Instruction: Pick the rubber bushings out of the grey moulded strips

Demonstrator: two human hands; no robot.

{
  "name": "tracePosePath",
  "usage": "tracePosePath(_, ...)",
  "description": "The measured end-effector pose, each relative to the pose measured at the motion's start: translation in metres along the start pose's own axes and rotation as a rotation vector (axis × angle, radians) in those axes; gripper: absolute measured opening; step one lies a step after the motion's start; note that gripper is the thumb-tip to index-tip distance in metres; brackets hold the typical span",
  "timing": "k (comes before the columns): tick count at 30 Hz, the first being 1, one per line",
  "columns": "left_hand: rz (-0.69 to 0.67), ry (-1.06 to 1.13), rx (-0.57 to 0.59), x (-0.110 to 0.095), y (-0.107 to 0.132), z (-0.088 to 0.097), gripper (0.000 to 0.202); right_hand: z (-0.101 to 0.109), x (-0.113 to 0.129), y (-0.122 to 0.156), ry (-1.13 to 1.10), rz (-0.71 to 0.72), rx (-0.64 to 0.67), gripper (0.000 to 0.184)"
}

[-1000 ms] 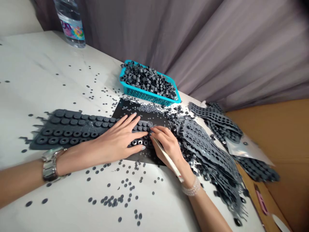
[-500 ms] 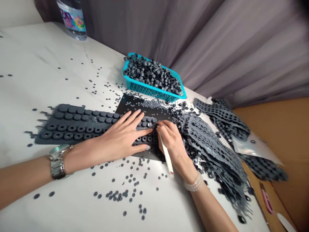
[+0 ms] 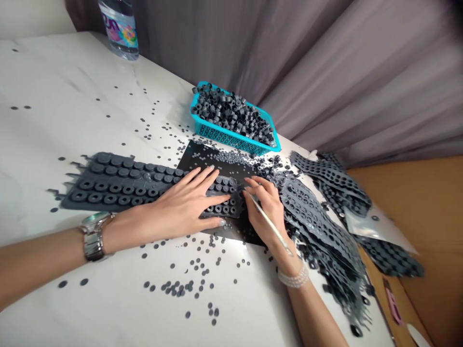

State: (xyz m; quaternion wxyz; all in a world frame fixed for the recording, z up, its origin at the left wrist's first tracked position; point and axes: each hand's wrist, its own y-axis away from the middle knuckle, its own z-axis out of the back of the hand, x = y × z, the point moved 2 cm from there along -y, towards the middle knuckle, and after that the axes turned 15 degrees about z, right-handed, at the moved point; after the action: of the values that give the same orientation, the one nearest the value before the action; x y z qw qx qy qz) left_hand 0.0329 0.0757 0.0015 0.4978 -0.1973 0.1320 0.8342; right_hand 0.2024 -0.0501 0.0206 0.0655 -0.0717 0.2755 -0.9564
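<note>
My left hand [image 3: 186, 205] lies flat with fingers spread on a dark grey rubber sheet [image 3: 125, 172], which carries rows of raised round parts, some with holes. Just past the sheet's right end, my right hand [image 3: 265, 205] is closed around a slim white pen-like tool [image 3: 269, 222]. Its back end points toward my wrist; the tip is hidden by my fingers. A black mat [image 3: 193, 156] lies beneath the sheet's right part. Small dark discs [image 3: 177, 288] are scattered over the mat and the white table [image 3: 119, 303].
Behind the mat stands a turquoise basket [image 3: 231, 140] full of small black rings. Perforated rubber sheets [image 3: 318, 212] and loose rings pile up at right, beside a clear plastic bag [image 3: 376, 229]. A pink-handled cutter [image 3: 392, 303] lies lower right. A water bottle [image 3: 121, 31] stands back left.
My right hand has moved a little right, away from the sheet's end, and the white tool is tilted more toward my wrist. My left hand stays pressed on the sheet. The view has shifted slightly.
</note>
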Motion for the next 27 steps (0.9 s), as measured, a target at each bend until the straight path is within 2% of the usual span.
tracePosePath(5, -0.016, 0.001, -0.014, 0.000, 0.003, -0.001, 0.055, -0.005, 0.007, -0.005, -0.020, 0.175, 0.066, 0.014)
tracePosePath(18, -0.023, 0.026, 0.002, -0.001, 0.003, 0.000, 0.055, -0.012, 0.002, -0.004, 0.013, 0.258, 0.169, 0.016)
tracePosePath(21, -0.022, 0.024, 0.004, -0.001, 0.003, -0.001, 0.054, -0.012, -0.007, -0.003, 0.041, 0.158, 0.104, 0.016)
tracePosePath(25, -0.010, 0.028, 0.015, -0.001, 0.004, -0.001, 0.055, -0.005, -0.022, 0.002, 0.109, -0.134, -0.061, 0.013)
tracePosePath(27, -0.005, 0.032, 0.025, -0.001, 0.004, 0.000, 0.055, -0.002, -0.023, 0.002, 0.114, -0.180, -0.063, 0.010)
